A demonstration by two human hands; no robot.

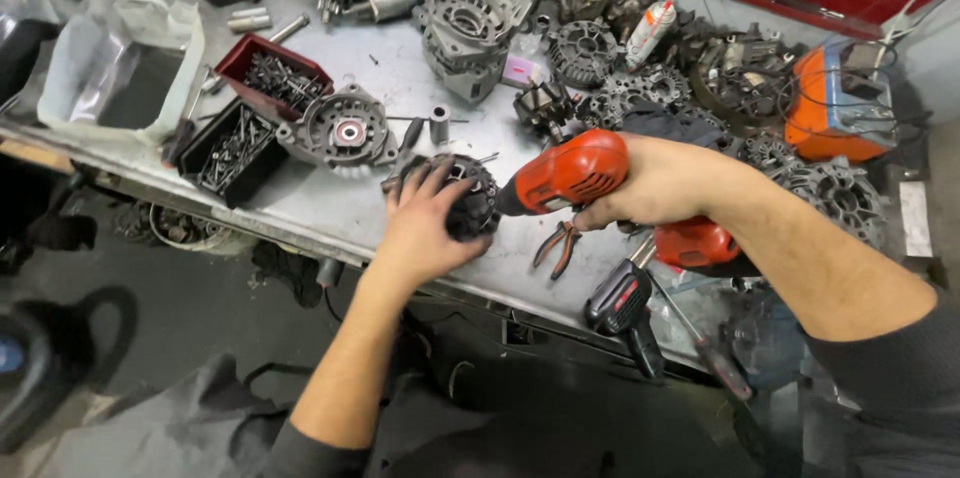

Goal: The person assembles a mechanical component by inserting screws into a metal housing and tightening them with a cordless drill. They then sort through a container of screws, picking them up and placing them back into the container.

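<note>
Cluttered metal bench (pixel 330 203): left hand (pixel 425 223) fingers spread atop alternator (pixel 470 200); right hand (pixel 655 183) fingers gripping orange drill (pixel 570 173).

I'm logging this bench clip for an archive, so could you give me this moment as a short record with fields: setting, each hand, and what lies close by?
Setting: grey metal workbench crowded with alternator housings and parts
Left hand: pressed flat on a dark round alternator part, steadying it
Right hand: wrapped around an orange power drill, its nose against the part
Near the hands: red-handled pliers, a silver end housing
Further left: red tray of screws, black tray of screws
</note>
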